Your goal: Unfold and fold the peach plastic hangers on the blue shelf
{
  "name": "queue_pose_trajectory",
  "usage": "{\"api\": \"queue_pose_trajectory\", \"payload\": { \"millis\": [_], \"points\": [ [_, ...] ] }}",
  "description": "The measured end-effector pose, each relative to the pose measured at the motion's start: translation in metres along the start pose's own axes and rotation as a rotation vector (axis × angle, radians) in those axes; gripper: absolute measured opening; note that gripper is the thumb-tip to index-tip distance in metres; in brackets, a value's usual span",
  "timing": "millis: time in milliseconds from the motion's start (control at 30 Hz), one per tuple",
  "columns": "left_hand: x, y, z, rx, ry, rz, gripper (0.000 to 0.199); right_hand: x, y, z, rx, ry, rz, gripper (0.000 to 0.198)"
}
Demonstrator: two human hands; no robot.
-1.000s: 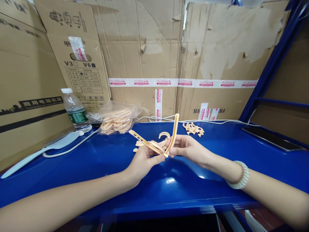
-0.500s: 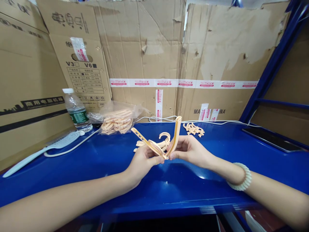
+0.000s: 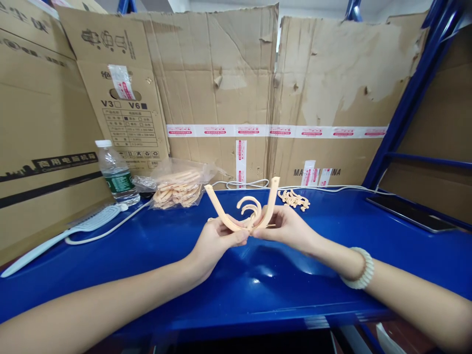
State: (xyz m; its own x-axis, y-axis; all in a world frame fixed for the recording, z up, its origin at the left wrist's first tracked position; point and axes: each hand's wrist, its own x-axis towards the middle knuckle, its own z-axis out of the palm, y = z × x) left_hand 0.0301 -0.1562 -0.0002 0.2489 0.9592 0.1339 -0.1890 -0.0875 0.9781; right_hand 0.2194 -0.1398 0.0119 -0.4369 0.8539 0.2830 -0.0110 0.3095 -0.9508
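Observation:
A peach-coloured plastic folding hanger (image 3: 272, 204) is held up over the table, its two arms raised in a V. My left hand (image 3: 217, 242) is closed on the left arm near the middle joint, thumb in front. At the same joint, my right hand (image 3: 289, 230) pinches the base of the right arm. The joint is mostly covered by my fingers. Curved hanger hooks (image 3: 250, 201) show between the arms; I cannot tell whether one belongs to the held hanger. More peach pieces behind are largely hidden by my hands.
On the blue table (image 3: 155, 290) stand a water bottle (image 3: 117, 174) and a clear bag of peach hanger parts (image 3: 179, 184). A pale hairbrush (image 3: 86, 221) lies at left, loose small hooks (image 3: 294, 200) behind my right hand, a dark phone (image 3: 411, 212) at right. Cardboard (image 3: 217, 78) walls the back.
The hanger has turned over in my hands: its hollow, slotted side faced me before, and now its smooth side shows. Both hands stay together at the joint. The view has shifted slightly.

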Motion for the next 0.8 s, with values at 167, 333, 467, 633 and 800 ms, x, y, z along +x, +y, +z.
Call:
{"api": "queue_pose_trajectory", "payload": {
  "millis": [167, 333, 467, 633, 800],
  "points": [
    [0.011, 0.021, -0.011, -0.143, -0.010, -0.049, 0.024, 0.006, -0.023, -0.043, -0.071, -0.041, -0.010, 0.029],
    [0.033, 0.044, -0.036, -0.143, 0.055, 0.031, 0.015, 0.008, -0.038, -0.082, -0.725, -0.002, -0.235, 0.019],
    [0.048, 0.062, -0.065, 0.104, -0.071, -0.016, 0.015, 0.008, -0.045, -0.092, -1.033, -0.055, -0.322, 0.014],
    [0.049, 0.071, -0.081, 0.950, -0.480, 0.160, 0.011, 0.005, -0.043, -0.083, -1.082, -0.324, -0.111, 0.011],
    [0.036, 0.059, -0.065, 1.349, -0.648, 0.339, 0.004, 0.003, -0.028, -0.073, -1.022, -0.557, 0.096, 0.017]
  ]
}}
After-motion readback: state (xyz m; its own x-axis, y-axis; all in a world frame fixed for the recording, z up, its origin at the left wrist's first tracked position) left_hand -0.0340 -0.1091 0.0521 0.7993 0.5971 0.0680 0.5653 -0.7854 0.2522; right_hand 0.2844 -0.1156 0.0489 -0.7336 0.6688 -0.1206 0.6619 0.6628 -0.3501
